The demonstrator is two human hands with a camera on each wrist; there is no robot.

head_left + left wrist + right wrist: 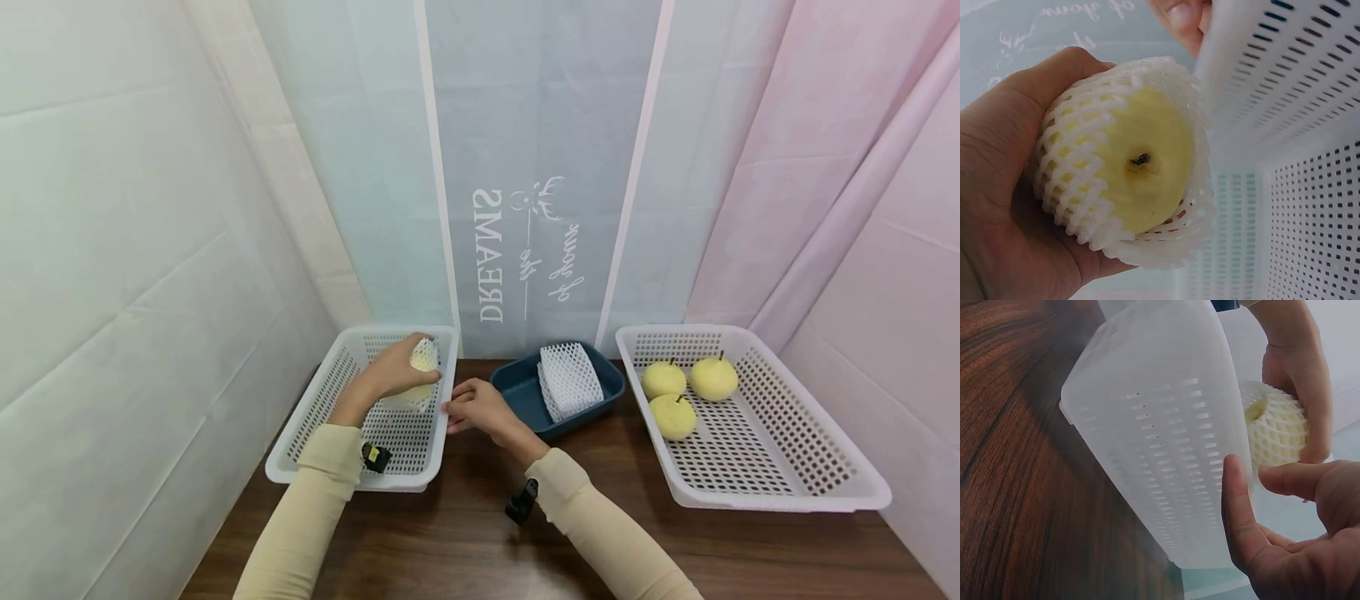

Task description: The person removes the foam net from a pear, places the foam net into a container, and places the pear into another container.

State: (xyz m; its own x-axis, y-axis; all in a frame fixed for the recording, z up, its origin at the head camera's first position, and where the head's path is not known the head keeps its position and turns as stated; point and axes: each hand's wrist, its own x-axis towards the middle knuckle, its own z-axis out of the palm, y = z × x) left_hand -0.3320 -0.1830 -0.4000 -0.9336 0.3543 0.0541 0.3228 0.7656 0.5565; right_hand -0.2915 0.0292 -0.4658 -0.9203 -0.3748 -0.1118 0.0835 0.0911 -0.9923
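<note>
A pale yellow pear in a white foam net [1147,156] is held by my left hand [393,369], with fingers and thumb wrapped round its sides. Its stem end shows through the net's open mouth in the left wrist view. Hand and pear are over the left white basket [438,450], within its walls. At that basket's right rim, my right hand [483,408] pinches the edge: the thumb [1288,480] lies on the inner side, the index finger [1235,494] against the outer wall. Part of the netted pear is hidden behind my left thumb in the head view.
Between the baskets, a dark blue tray [517,386] contains stacked white foam nets [570,379]. The right white basket [780,505] holds three bare pears [714,379] near its left side. Both baskets stand on a brown wooden table [450,542], with curtain-like cloth behind.
</note>
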